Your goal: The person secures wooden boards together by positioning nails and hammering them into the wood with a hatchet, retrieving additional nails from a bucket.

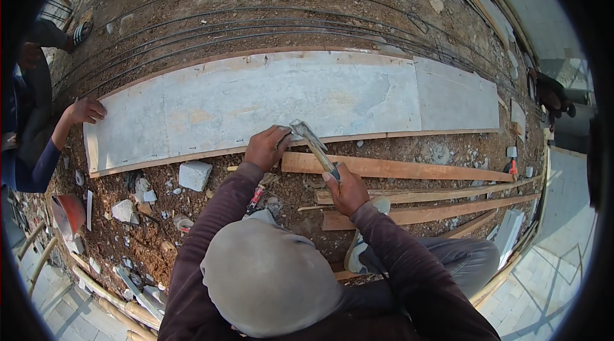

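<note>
A long, whitish, worn panel (281, 101) with a wooden edge strip lies across the ground in front of me. My right hand (347, 192) is wrapped round the handle of a hammer (314, 149). The hammer's head is just over the panel's near edge, close to my left hand's fingertips. At that same edge my left hand (267, 148) is closed in a pinch; whatever it may hold is too small to make out. Another person's hand (86, 111) rests on the panel's far left end.
Several wooden planks (396, 167) lie to the right, below the panel. Long steel rods (256, 21) run behind it. Broken white blocks (194, 176) and a reddish pan (68, 214) sit on the left. A red-handled tool (512, 168) lies at the right.
</note>
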`<state>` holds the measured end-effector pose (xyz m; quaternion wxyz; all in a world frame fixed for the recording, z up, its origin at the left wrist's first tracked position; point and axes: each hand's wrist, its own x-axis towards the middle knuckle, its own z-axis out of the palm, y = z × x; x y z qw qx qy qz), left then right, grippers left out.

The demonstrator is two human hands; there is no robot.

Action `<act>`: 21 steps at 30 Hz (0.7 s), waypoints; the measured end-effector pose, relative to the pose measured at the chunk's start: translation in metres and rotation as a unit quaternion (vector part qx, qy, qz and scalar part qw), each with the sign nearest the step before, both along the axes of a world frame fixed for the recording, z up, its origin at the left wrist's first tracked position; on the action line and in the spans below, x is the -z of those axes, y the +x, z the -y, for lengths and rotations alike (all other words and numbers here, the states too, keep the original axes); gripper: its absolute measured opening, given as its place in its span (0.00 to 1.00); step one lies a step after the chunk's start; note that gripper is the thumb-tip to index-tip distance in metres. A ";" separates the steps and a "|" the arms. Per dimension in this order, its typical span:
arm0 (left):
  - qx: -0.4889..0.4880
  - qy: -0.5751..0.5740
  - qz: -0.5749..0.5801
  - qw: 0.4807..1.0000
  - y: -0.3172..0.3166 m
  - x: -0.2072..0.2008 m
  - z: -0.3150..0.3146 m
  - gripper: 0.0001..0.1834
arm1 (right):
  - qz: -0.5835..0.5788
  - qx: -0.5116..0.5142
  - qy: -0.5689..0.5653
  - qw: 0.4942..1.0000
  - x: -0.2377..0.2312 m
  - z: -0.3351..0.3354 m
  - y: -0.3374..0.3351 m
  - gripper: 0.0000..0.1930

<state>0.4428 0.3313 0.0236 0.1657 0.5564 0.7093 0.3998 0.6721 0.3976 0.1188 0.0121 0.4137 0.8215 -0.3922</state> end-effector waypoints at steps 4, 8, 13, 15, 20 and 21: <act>0.013 -0.006 0.002 1.000 -0.001 -0.001 0.003 0.07 | 0.042 -0.001 0.013 0.999 0.007 0.000 -0.009 0.18; 0.005 0.007 0.001 1.000 -0.003 -0.002 0.003 0.07 | 0.028 -0.009 0.018 0.999 -0.006 0.000 -0.017 0.19; -0.005 0.011 -0.004 1.000 0.002 -0.004 0.007 0.09 | 0.049 -0.002 0.020 0.999 0.017 0.006 -0.007 0.19; -0.017 0.028 -0.011 0.999 -0.003 -0.004 0.010 0.10 | 0.065 -0.001 -0.008 0.998 0.017 0.003 -0.004 0.19; -0.264 -0.014 -0.108 0.958 -0.062 -0.012 0.033 0.18 | -0.047 0.005 0.044 0.998 0.000 0.008 0.005 0.20; -0.269 -0.062 -0.158 0.948 -0.076 -0.004 0.039 0.18 | -0.048 0.001 0.040 0.998 -0.002 0.007 0.001 0.20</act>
